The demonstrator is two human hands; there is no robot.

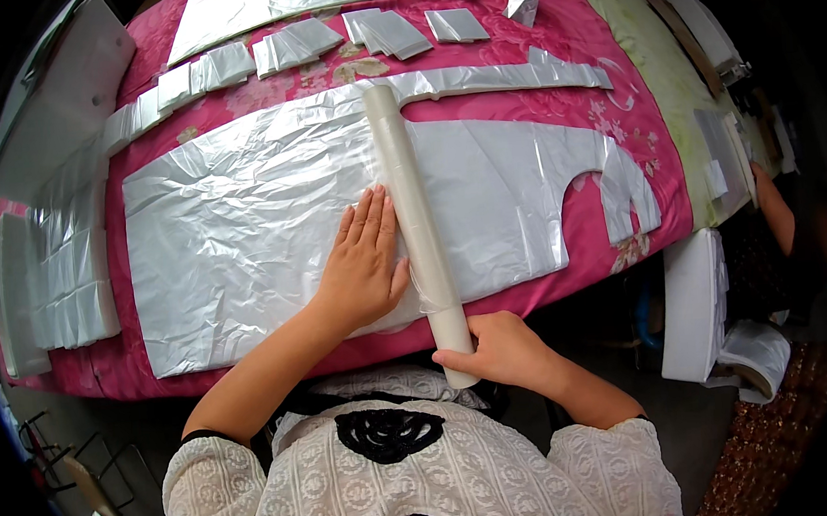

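A long pale roll (pixel 412 200), wrapped in thin plastic film, lies slantwise across a wide stack of silvery-white plastic sheets (pixel 230 232). The sheets look like sleeveless aprons, with curved cut-outs and strap-like ends at the right. My left hand (pixel 364 261) rests flat on the sheets just left of the roll, its fingers stretched out and pointing away from me. At the roll's near end, beyond the table edge, my right hand (pixel 501 350) grips it from the right, thumb across the top.
Folded flat plastic packets (pixel 298 46) lie in a row behind the sheets, and more packets (pixel 74 272) are stacked at the left. White foam boxes (pixel 67 110) stand at far left. A pink flowered cloth (pixel 657 174) covers the table. At right, another person's arm (pixel 774 209) shows.
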